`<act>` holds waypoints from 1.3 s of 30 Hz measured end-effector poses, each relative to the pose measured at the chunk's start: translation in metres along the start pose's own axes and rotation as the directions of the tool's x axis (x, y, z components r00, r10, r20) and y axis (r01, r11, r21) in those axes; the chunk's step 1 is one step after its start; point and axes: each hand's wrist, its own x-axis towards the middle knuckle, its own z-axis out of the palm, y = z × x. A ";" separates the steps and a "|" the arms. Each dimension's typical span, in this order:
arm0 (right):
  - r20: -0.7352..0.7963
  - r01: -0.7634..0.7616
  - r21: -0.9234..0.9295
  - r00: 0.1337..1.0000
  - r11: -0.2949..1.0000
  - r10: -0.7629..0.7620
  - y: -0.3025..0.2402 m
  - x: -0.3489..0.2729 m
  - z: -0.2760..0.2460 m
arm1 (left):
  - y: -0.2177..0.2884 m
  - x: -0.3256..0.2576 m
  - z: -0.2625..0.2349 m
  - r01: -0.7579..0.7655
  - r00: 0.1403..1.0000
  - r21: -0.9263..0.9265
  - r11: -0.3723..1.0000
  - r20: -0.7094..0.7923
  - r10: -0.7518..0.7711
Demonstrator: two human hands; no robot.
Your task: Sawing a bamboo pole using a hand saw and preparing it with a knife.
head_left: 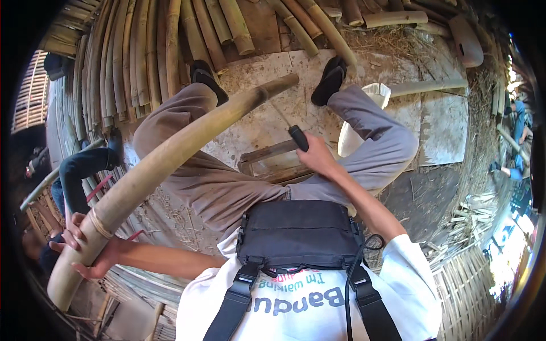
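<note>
A long, thick bamboo pole (165,150) slants across my left thigh, from the lower left up to its far end between my feet. My left hand (105,257) is closed round its near part, close to a node ring, with fingers on one side and thumb on the other. In my right hand (319,157), a knife (298,138) is gripped by its black handle. The thin blade points up and left to the pole near its darker far node; whether the tip touches cannot be made out. A low wooden frame (267,154) lies on the ground between my legs.
Many bamboo poles (131,57) lie side by side at the far left. A split bamboo piece (432,86) and a white container (348,139) are beyond my right leg. Bamboo strips (475,216) are heaped at right. Another person's leg (85,162) is close at left.
</note>
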 end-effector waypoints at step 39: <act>0.075 -0.038 0.049 0.997 0.998 0.035 -0.028 -0.004 -0.012 | 0.005 0.012 0.005 0.025 0.953 -0.196 0.980 0.302 0.036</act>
